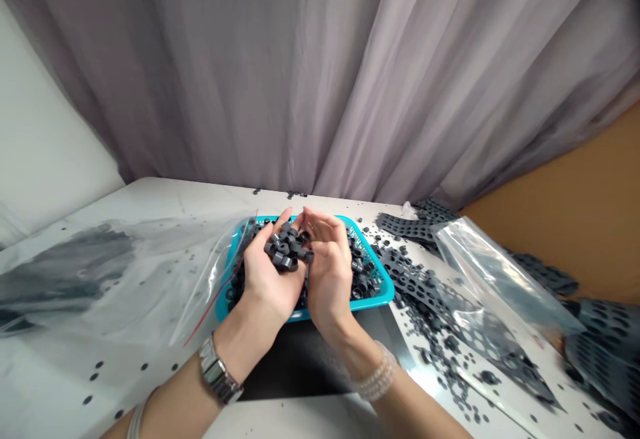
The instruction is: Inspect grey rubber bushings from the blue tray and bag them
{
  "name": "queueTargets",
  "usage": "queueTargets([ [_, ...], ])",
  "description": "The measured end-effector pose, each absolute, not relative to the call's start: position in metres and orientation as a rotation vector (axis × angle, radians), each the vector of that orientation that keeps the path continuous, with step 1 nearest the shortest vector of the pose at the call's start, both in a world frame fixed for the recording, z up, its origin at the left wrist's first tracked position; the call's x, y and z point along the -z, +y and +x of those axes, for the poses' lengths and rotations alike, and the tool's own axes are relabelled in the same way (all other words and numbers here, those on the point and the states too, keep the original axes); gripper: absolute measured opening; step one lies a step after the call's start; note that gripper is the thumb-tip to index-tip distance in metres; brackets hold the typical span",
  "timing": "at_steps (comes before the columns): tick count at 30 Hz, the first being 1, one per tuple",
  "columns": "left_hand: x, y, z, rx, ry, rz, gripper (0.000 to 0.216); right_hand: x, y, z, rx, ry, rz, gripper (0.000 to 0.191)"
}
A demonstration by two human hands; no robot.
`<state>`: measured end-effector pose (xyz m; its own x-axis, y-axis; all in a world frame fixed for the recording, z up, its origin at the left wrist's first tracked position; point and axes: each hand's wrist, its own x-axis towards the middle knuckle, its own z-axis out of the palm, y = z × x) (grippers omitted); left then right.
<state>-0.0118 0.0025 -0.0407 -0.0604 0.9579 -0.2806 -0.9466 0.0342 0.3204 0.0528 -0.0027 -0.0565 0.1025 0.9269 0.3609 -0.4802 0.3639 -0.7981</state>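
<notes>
My left hand (pixel 273 279) is cupped palm up and bears a heap of small black foam rings (pixel 285 249). Pressed close along its side, my right hand (pixel 330 269) curves its fingers around the heap's right edge. Both hands are over a turquoise plastic basket (pixel 373 304) that holds many more of the same black rings (pixel 367 286). The hands hide the middle of the basket. A metal watch is on my left wrist, and a beaded bracelet on my right.
A clear zip bag (pixel 200 286) with dark contents lies at left, its red-striped edge against the basket. Perforated black foam sheets (pixel 415 279), loose scraps (pixel 440 332) and another clear bag (pixel 480 272) cover the right side. Under the basket is a dark board (pixel 300 366). A grey curtain (pixel 250 79) hangs behind.
</notes>
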Motion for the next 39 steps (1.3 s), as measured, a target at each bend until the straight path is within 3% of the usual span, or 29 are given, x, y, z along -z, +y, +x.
queueTargets([
  [4, 0.034, 0.002, -0.003, -1.566, 0.409, 0.028, 0.039, 0.055, 0.002, 0.051, -1.234, -0.645, -0.537, 0.027],
  [16, 0.043, 0.014, 0.002, -1.539, 0.394, -0.033, 0.045, 0.054, 0.017, 0.063, -1.292, -0.423, -0.598, 0.018],
  [28, 0.027, 0.024, 0.005, -1.624, 0.361, -0.019, 0.047, 0.040, 0.035, 0.061, -1.337, -0.301, -0.700, 0.043],
  [39, 0.008, 0.028, -0.009, -1.687, 0.324, -0.013, 0.048, 0.022, 0.041, 0.047, -1.670, -0.086, -0.646, 0.011],
])
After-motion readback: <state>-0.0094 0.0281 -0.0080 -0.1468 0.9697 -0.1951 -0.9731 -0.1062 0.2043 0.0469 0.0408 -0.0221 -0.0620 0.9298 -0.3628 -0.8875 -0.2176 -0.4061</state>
